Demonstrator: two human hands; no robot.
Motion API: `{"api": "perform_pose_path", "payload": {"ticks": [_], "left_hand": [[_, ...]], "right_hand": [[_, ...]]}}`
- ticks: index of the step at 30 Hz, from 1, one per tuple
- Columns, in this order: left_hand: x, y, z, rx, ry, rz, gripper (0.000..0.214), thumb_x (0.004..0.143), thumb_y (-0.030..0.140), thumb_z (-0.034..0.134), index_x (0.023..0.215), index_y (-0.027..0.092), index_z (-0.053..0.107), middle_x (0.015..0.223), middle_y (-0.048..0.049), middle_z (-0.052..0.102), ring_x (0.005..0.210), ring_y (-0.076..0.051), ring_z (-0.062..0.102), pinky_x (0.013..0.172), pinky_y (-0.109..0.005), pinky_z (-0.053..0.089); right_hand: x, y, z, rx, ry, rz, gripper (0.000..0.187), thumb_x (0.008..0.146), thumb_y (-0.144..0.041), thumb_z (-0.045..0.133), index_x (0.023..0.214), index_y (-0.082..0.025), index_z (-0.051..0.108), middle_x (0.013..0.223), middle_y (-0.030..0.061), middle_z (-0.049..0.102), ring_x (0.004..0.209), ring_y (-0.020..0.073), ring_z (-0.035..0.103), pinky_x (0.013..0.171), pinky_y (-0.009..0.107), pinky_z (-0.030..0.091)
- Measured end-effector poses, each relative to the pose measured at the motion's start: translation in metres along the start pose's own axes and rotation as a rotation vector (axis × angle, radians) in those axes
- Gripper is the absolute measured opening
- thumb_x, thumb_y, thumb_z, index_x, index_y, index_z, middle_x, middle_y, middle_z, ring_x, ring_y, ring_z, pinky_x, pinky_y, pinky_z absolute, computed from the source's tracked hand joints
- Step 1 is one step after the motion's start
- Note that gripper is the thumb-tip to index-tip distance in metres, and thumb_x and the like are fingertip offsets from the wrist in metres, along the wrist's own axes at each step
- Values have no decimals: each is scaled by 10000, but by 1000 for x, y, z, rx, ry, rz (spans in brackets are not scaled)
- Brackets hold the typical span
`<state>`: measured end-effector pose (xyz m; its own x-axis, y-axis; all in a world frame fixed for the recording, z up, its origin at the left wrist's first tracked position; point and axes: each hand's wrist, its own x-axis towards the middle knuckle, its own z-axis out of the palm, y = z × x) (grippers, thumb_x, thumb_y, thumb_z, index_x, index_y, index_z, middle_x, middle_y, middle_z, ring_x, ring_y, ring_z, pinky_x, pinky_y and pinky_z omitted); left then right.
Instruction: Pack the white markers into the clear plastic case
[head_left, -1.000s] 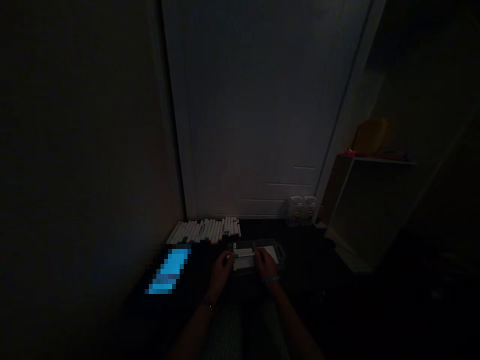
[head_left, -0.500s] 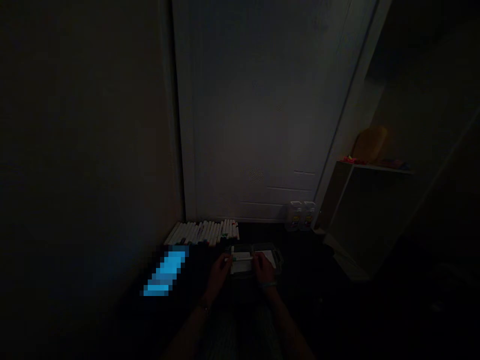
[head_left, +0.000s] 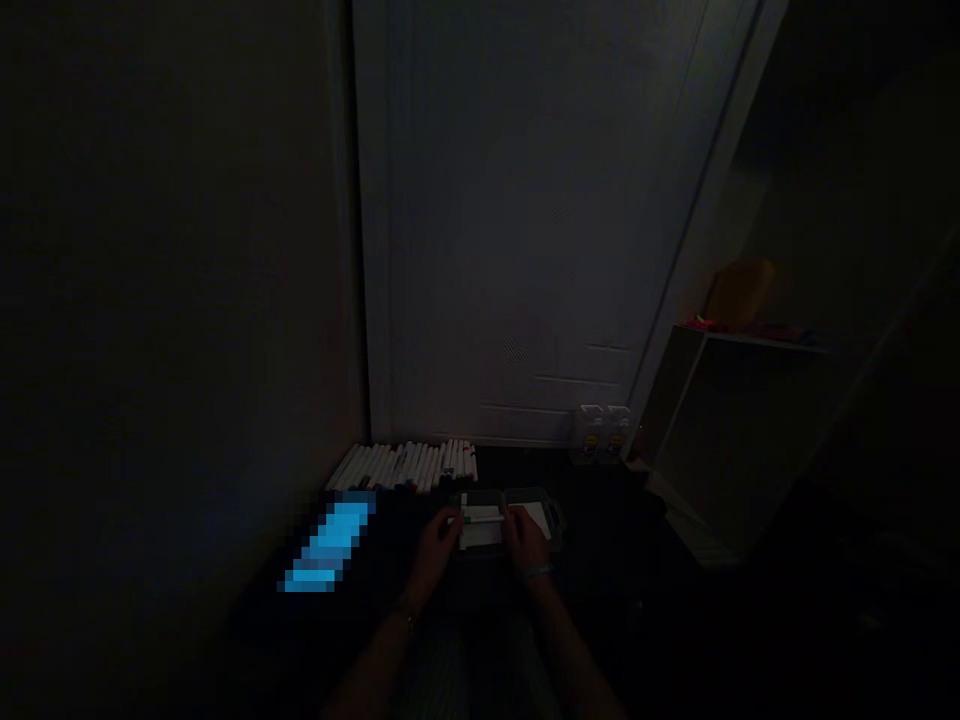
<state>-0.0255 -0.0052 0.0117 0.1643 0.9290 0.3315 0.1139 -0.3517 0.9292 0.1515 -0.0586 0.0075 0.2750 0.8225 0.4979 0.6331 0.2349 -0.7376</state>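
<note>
A white marker with a green band (head_left: pixel 484 519) lies level between my two hands, one end in each. My left hand (head_left: pixel 435 545) is closed on its left end with the fingertips. The right end sits in the pinched fingers of my right hand (head_left: pixel 529 542). Directly beneath is an open clear plastic case (head_left: pixel 556 512), its two halves spread side by side on the dark table. White paper or card (head_left: pixel 480 537) shows inside it. A slim white upright strip (head_left: pixel 463 503) stands out at the case's left side; its kind is too dim to tell.
Several white markers (head_left: pixel 405 466) lie in a row at the table's back left. A blurred, glowing blue screen (head_left: pixel 330 540) is left of my hands. Two clear plastic containers (head_left: pixel 590 437) with labels stand by the white door (head_left: pixel 517 250). A shelf unit (head_left: pixel 701 360) rises at the right.
The picture has become a little darker and the view has shifted slightly. My hands and the marker keep almost the same place over the case.
</note>
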Motion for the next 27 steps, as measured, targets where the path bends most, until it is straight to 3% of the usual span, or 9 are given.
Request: {"api": "perform_pose_path", "payload": {"ticks": [27], "left_hand": [[-1, 0, 1, 10, 11, -21, 379, 718, 531, 502, 804, 181, 616, 784, -17, 649, 772, -184, 585, 705, -264, 453]], "right_hand": [[-1, -3, -4, 8, -6, -6, 309, 903, -387, 344, 964, -209, 589, 853, 30, 640, 765, 152, 590, 671, 228, 409]]}}
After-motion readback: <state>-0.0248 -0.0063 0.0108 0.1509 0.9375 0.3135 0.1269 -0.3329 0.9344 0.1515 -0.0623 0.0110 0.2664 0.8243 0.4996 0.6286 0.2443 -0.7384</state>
